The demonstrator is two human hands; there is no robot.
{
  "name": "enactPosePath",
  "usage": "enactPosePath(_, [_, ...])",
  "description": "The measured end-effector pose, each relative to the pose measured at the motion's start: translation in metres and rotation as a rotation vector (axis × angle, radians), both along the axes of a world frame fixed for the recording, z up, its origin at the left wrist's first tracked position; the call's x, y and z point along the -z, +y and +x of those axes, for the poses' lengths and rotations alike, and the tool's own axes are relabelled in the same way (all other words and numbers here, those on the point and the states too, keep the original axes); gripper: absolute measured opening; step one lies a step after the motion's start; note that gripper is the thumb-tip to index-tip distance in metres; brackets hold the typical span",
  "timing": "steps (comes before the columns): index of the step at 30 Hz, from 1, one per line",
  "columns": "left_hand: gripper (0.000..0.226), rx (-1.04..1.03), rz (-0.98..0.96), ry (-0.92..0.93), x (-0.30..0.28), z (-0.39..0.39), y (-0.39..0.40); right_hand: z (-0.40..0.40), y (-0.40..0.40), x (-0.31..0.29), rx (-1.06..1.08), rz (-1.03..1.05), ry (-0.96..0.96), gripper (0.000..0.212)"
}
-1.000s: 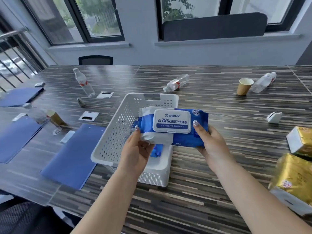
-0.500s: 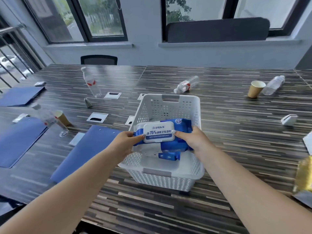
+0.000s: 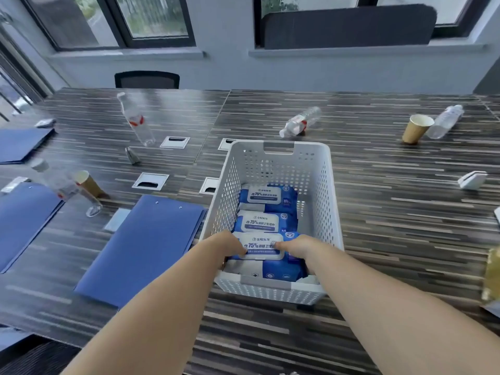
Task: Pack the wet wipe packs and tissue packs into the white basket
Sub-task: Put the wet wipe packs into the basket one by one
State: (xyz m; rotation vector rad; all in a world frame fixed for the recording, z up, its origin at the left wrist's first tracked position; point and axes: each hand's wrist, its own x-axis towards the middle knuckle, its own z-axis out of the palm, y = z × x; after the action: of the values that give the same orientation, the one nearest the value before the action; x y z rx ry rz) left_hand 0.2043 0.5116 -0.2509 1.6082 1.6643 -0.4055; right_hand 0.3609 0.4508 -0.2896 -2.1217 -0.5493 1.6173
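Observation:
The white perforated basket (image 3: 327, 201) stands on the table in front of me. Inside it lie three blue wet wipe packs with white lids in a row: a far pack (image 3: 266, 196), a middle pack (image 3: 263, 222), and a near pack (image 3: 263, 249). My left hand (image 3: 228, 246) grips the near pack's left end and my right hand (image 3: 296, 247) grips its right end, both reaching down inside the basket. A gold tissue pack (image 3: 492, 277) shows blurred at the right edge.
Blue folders (image 3: 140, 247) lie left of the basket. Plastic bottles (image 3: 136, 119) (image 3: 299, 123) (image 3: 445, 121) and paper cups (image 3: 415, 128) (image 3: 89, 182) are scattered over the striped table. A small white holder (image 3: 472, 180) sits at right. Cable ports (image 3: 150, 181) are set into the tabletop.
Both hands have lowered the wipe pack from above the rim down into the basket's near end. The view has shifted, so the basket sits more centrally.

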Motion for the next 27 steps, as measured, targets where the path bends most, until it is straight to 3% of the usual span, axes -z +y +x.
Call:
enactPosePath(6, [0.056,0.007,-0.088,0.022,0.015,0.0,0.011,0.006,0.013,0.009,-0.072,-0.113,0.053,0.073])
enactPosePath(12, [0.06,0.074,-0.116,0.08,0.023,0.004,0.011,0.001,0.01,0.005,-0.167,-0.214,-0.015,0.066])
enactPosePath(16, [0.047,0.124,-0.122,0.108,0.024,0.008,0.015,0.0,0.015,0.011,-0.14,-0.23,0.014,0.063])
enactPosePath(27, [0.051,0.094,-0.168,0.138,0.037,0.014,0.019,-0.002,0.022,0.03,-0.076,-0.239,0.09,0.062])
